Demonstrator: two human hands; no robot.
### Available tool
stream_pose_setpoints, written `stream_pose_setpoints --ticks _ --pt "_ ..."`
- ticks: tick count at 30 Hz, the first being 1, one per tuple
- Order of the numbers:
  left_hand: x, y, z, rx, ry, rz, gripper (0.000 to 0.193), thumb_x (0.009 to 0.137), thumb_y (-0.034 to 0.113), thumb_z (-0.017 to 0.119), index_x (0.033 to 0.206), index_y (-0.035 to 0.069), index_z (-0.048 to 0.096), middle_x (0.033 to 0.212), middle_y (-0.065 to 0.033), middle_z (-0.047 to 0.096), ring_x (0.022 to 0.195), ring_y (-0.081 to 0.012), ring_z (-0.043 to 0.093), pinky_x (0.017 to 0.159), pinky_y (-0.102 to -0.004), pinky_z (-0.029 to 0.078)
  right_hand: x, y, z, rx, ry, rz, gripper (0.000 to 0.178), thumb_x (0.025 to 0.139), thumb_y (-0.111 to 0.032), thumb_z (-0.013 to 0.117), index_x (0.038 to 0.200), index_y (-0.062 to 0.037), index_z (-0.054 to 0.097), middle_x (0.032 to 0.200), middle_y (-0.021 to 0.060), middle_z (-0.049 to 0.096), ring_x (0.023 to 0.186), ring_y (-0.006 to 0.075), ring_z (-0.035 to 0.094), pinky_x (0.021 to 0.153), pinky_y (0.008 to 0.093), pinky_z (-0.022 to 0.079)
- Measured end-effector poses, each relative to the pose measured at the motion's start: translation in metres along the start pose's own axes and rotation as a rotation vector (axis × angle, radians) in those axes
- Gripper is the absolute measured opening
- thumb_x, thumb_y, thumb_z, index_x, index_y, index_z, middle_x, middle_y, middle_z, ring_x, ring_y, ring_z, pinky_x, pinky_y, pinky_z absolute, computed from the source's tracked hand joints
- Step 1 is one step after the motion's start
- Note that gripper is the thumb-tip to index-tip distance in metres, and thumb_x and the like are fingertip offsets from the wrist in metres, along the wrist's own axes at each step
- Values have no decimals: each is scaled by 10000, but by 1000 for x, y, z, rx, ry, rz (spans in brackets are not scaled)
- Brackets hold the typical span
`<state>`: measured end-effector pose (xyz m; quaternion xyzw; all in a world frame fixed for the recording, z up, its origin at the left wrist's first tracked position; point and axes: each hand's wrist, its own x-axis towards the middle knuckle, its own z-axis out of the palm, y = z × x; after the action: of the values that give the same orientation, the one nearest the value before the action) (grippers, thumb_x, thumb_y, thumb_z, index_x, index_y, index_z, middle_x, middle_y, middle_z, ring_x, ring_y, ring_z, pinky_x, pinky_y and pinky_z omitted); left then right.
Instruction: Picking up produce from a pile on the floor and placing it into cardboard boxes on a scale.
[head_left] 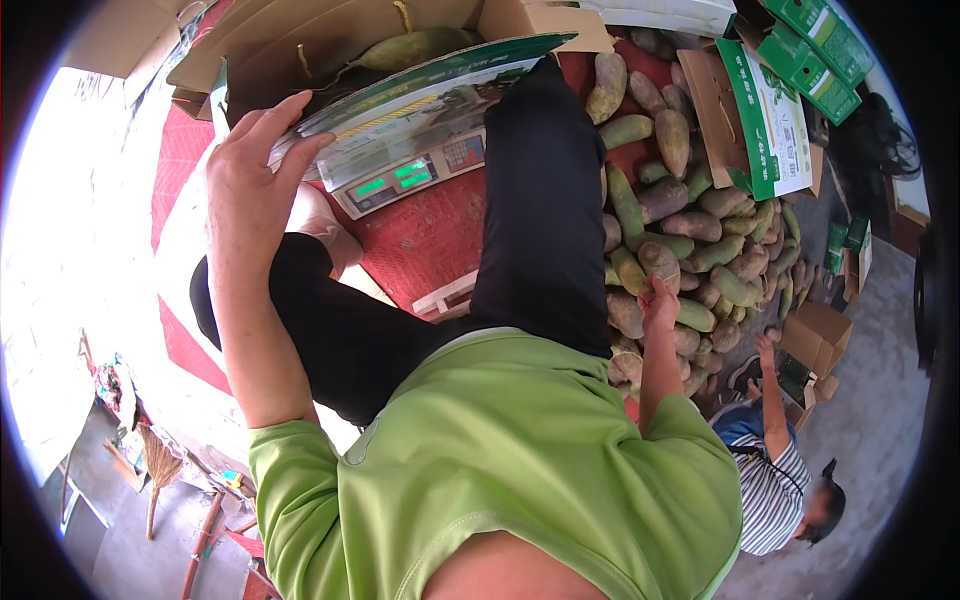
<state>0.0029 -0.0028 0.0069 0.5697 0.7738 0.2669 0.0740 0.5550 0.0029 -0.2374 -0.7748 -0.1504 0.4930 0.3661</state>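
currently, red matting (425, 240) is lying under a scale (405, 182), and grey floor (875, 390) is showing at right, near a co-worker (768, 490). an open carton (440, 90) is partly hiding this scale; a black-trousered leg (535, 200) is standing between carton and root heap (695, 226). the left hand (250, 165) is pinching the carton's edge, the right hand (658, 306) is gripping one root (659, 262) in the heap.

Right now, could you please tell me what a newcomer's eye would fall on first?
Probably the big heap of vegetables at right, with the right hand at one of them. Next, the open box at top, the left hand at its edge, and the green-lit scale just below.
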Motion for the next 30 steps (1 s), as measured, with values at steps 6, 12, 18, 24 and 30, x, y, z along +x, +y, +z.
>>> stream_pose_setpoints --ticks 6,12,18,24,30 --pt "0 -1 -1 -23 13 -15 342 751 123 724 1080 53 665 866 -125 653 800 -266 642 725 -344 498 -1 -4 6 -68 31 1 161 865 -231 642 919 -79 646 775 15 610 513 109 505 480 260 422" --pt "-1 -5 -2 6 35 26 346 738 160 734 1066 70 673 859 -119 652 781 -285 631 720 -359 493 -4 -21 21 -81 -10 -110 175 860 -236 637 848 -62 625 715 12 571 474 86 454 431 239 363" --pt "2 -11 -6 80 50 65 359 728 211 734 1059 87 673 828 -101 637 803 -292 607 758 -383 473 0 -40 16 -193 84 -116 123 863 -172 617 824 -55 625 649 9 552 457 84 451 408 240 350" --pt "-1 -8 -14 148 2 23 363 743 230 721 1068 78 665 901 -77 653 873 -276 602 878 -395 443 15 -101 46 -268 6 -507 145 882 -136 611 1001 -55 632 815 -11 593 670 78 535 525 225 408" --pt "0 -12 -22 59 22 45 374 694 135 735 1053 51 671 924 -115 658 904 -303 588 861 -384 448 -58 -232 170 -402 -318 -892 180 860 -104 631 1022 -27 647 894 13 635 741 83 553 641 236 455"
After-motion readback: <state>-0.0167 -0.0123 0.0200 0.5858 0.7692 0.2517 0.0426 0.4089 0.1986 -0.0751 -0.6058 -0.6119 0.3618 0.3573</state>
